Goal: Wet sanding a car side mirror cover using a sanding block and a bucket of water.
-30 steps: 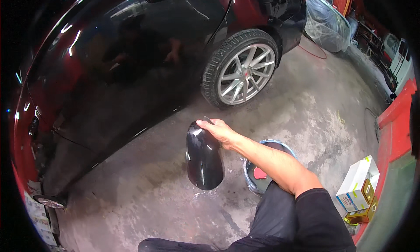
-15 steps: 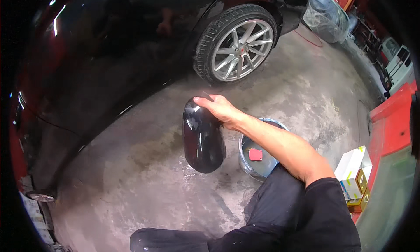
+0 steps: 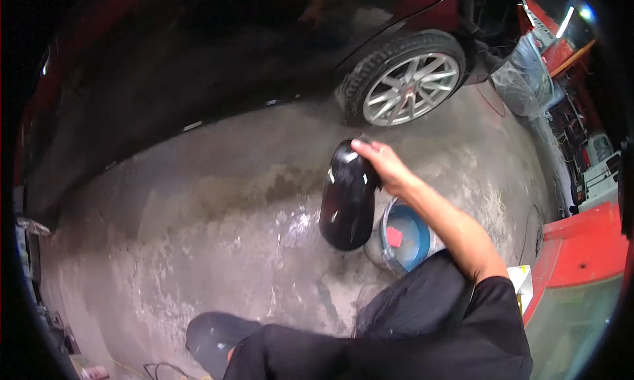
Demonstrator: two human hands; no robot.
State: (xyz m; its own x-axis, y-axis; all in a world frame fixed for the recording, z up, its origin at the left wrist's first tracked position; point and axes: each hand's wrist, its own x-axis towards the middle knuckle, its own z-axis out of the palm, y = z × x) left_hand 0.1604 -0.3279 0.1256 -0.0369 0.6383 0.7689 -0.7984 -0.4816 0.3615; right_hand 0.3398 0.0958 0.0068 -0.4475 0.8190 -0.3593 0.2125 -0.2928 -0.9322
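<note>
My right hand (image 3: 383,162) grips a glossy black curved shell (image 3: 347,205) by its top end, thumb over the front, holding it upright in mid-air. Just right of the shell and behind my forearm sits a bucket (image 3: 416,248) with a blue inside, holding greyish liquid and a pink pad (image 3: 394,236). My dark-clad legs are beneath. A small sliver of skin shows beside the dark clothing at the lower left; my left hand itself is not visible.
A black car (image 3: 185,63) with a silver-spoked wheel (image 3: 413,89) spans the back, above the stained concrete floor (image 3: 165,235). A red panel (image 3: 578,248) and white box (image 3: 522,287) are at right, a plastic-wrapped item (image 3: 522,76) behind. Cables lie at lower left.
The view has swung, shifting the car and floor rightward in the picture. My right hand still holds the shell, which now appears further right, closer beside the bucket.
</note>
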